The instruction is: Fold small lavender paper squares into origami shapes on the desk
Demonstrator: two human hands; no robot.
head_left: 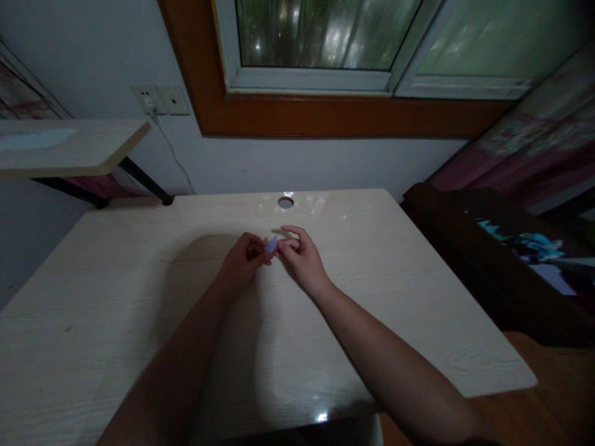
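My left hand (244, 257) and my right hand (302, 254) meet over the middle of a pale wooden table (116, 291). Between their fingertips sits a small pale purple piece (271, 244), perhaps folded paper. Both hands pinch it, fingers curled, the left from the left side and the right from the right. My right index finger arches above the piece. The hands hover just above or rest lightly on the tabletop; I cannot tell which.
A round cable hole (285, 201) lies at the table's far edge. A wooden shelf (69, 145) juts out at the left. A wall socket (160, 99) with a cord sits under the window (325, 43). Dark furniture (488, 260) stands to the right.
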